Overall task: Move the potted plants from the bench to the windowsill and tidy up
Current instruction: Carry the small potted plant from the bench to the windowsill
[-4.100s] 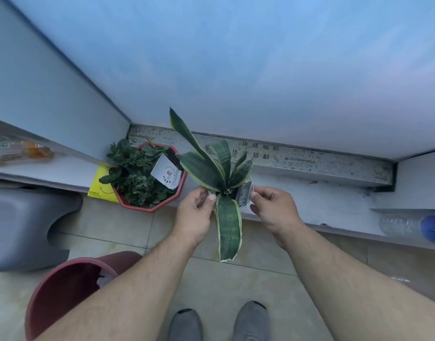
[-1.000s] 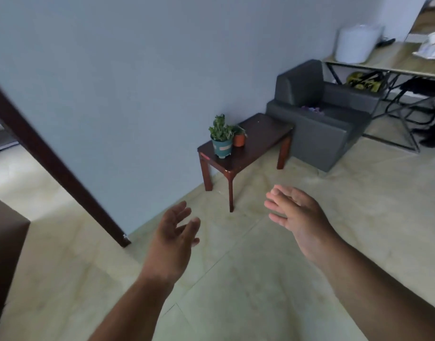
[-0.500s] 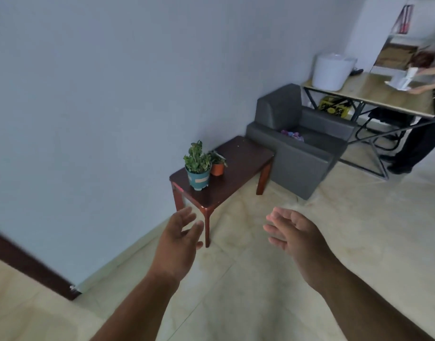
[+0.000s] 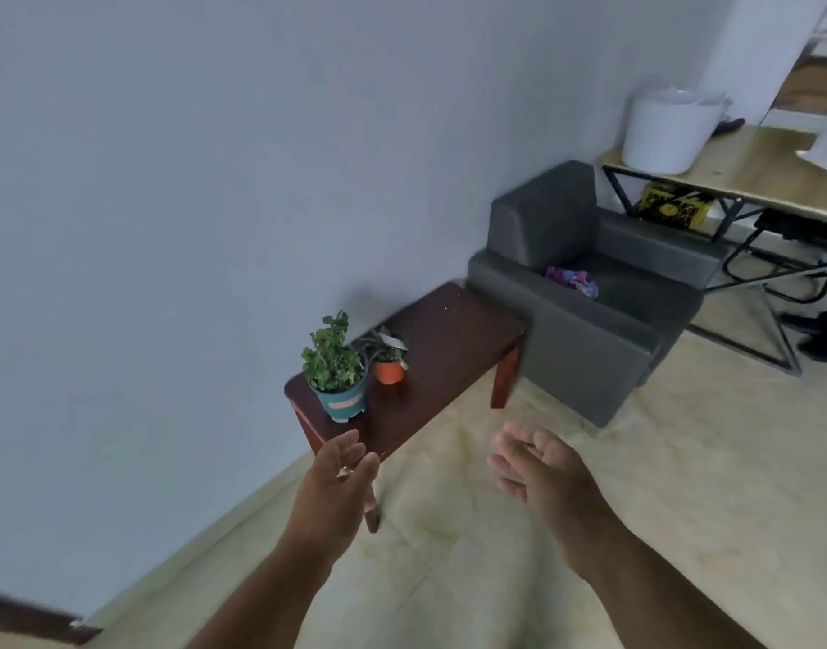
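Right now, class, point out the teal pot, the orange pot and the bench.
teal pot [image 4: 344,402], head view, front wall of the pot.
orange pot [image 4: 389,371], head view, side of the pot.
bench [image 4: 449,339], head view, bare top.

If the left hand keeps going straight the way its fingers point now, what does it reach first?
Probably the teal potted plant at the near end of the bench; the left hand is open, pointing up at it. Depth is unclear, so the bench edge might come first.
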Demonstrator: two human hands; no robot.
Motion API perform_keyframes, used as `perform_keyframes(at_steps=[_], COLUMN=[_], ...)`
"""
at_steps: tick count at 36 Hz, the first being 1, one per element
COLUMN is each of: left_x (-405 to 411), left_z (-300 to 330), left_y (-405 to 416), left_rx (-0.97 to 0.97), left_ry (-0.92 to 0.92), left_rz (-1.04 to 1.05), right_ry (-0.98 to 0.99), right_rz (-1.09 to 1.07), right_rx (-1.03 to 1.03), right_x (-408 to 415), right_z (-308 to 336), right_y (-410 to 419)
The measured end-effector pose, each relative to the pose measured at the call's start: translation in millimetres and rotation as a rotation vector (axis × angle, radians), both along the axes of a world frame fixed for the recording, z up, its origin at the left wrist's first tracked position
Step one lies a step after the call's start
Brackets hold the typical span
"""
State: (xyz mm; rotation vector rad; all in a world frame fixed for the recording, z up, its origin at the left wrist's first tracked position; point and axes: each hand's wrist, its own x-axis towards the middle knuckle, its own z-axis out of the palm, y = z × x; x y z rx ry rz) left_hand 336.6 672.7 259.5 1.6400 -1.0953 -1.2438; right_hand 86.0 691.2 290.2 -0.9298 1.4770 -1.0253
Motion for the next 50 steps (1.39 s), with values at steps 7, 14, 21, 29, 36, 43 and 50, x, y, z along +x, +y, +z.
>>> perform_keyframes(at_steps=[7, 14, 21, 29, 36, 43, 50], left_x=[-54.2, -70.7, -77.7, -82.8, -75.1, -86.1, -105.0], left_z=[-13.6, -36.8, -68.8, -79.6, -103.7, -127.2, -172.4], left_y=[-63.0, -137.6, -226.5, -299.1, -345.0, -386.4, -435.7], left_rx=[0.044, 0.106, 0.120, 0.170, 0.218, 0.297, 0.433], left_ry=[0.037, 0.069, 0.142, 0.164, 0.099, 0.090, 0.078], left_rz=[0.073, 0.153, 0.244, 0.300, 0.395, 0.530, 0.638], right_ry=[0.047, 0.015, 0.157, 0.228, 0.198, 0.207, 0.189], right_rz=[0.084, 0.137, 0.228, 0.285, 0.400, 0.582, 0.674], right_rx=[0.039, 0.126, 0.152, 0.171, 0.231, 0.292, 0.381], right_x=[-52.5, -62.3, -66.5, -70.6, -55.6, -41.2, -23.1], right_z=[-3.6, -24.5, -37.9, -43.3, -71.1, -118.4, -183.2], right_y=[-89.0, -180.4, -278.8, -369.4, -443.5, -517.9, -594.5])
